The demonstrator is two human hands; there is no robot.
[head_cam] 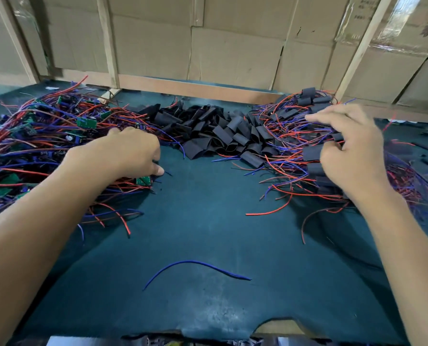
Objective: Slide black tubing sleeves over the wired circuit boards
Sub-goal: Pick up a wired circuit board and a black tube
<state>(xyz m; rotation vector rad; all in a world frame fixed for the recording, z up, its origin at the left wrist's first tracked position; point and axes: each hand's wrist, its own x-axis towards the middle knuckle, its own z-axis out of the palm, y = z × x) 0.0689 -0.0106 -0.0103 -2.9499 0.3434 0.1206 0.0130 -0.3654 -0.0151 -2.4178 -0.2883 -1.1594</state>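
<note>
Reaching left of the heap of black tubing sleeves (pixel 223 136), left hand (pixel 130 156) is pinching at a green wired circuit board (pixel 143 180) for sleeving; right hand (pixel 350 148), fingers released, is hovering over the sleeved pile (pixel 315 113).

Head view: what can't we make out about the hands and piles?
- Left hand: fingertips curl under the palm into the bare board pile; grip unclear.
- Right hand: motion-blurred over the sleeved pile; whether it holds anything is unclear.
- Bare board pile: cut by the left edge.
- Table's near edge: dark clutter, unidentifiable.
</note>
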